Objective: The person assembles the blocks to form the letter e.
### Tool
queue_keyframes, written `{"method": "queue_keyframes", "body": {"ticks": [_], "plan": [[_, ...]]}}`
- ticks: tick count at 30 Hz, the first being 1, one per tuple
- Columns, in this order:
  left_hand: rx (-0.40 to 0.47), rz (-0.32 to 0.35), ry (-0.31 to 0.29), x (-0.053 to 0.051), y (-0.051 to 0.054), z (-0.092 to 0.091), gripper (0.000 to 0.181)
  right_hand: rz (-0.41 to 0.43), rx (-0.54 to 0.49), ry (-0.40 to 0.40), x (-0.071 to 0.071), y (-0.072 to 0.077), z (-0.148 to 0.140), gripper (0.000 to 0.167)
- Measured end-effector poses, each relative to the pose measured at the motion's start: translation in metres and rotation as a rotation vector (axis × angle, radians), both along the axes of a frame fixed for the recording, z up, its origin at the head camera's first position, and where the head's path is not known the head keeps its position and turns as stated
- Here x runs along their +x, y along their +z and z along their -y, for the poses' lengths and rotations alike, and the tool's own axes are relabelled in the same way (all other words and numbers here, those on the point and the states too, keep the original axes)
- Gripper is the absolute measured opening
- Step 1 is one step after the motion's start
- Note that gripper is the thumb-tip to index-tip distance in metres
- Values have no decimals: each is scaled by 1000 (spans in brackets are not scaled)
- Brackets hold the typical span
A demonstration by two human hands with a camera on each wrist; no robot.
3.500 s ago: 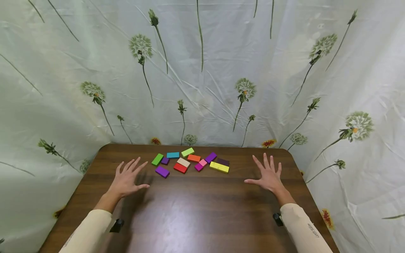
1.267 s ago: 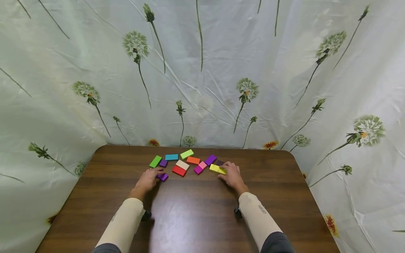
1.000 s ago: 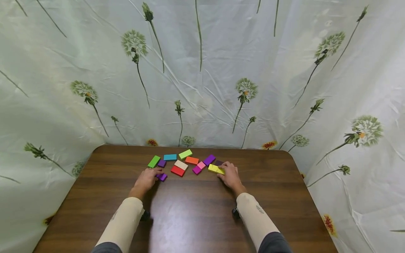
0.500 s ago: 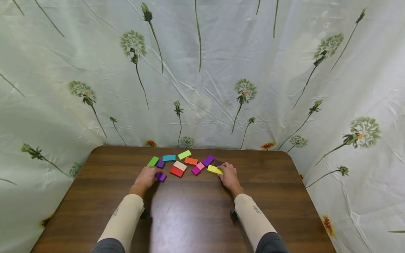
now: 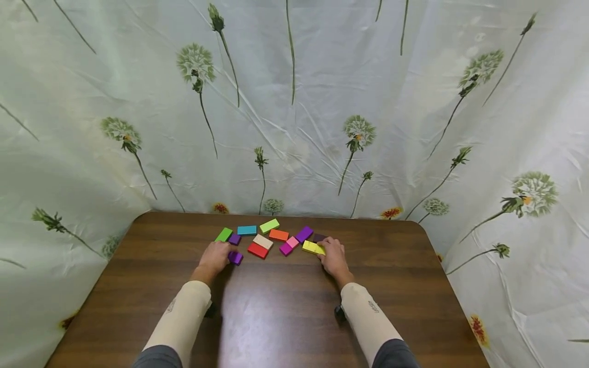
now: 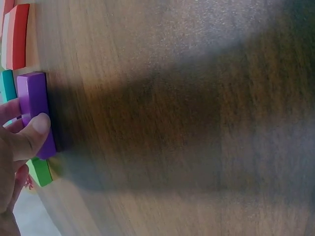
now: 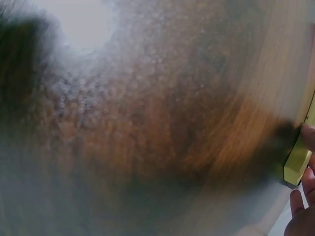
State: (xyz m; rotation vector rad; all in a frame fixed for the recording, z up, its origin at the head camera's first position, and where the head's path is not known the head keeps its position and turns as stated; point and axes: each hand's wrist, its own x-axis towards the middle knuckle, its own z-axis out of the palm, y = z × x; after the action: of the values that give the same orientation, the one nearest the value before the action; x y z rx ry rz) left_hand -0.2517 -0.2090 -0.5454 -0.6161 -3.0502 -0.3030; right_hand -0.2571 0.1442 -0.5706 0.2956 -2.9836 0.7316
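Clamping left hand (image 5: pixel 216 257) grip on purple block (image 6: pixel 33 93), right hand (image 5: pixel 334 256) grip on yellow block (image 5: pixel 313 247)

We see two plain, straight-edged blocks, each pinched at one end. The purple block (image 5: pixel 235 257) sits left of centre in the head view, its exposed end pointing to the lower right, its other end covered by the left hand (image 5: pixel 214 257). In the left wrist view we find it upright along the left edge, the thumb across its long side. The yellow block (image 5: pixel 313 248) lies right of centre, slanting down to the right, its right end under the right hand's (image 5: pixel 333 255) fingers; the right wrist view's edge crops it.
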Motion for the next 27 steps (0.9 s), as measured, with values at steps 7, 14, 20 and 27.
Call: {"method": "queue_keyframes", "body": {"ticks": [7, 14, 20, 27], "plan": [[5, 26, 35, 0, 1, -3, 28, 28, 0, -9, 1, -1, 1, 31], [28, 22, 49, -1, 2, -4, 27, 5, -11, -5, 1, 4, 2, 29], [-2, 67, 64, -2, 5, -5, 26, 5, -28, 26, 9, 6, 4, 30], [-15, 73, 58, -1, 4, -5, 25, -46, -61, 134, 32, 3, 18, 28]]}}
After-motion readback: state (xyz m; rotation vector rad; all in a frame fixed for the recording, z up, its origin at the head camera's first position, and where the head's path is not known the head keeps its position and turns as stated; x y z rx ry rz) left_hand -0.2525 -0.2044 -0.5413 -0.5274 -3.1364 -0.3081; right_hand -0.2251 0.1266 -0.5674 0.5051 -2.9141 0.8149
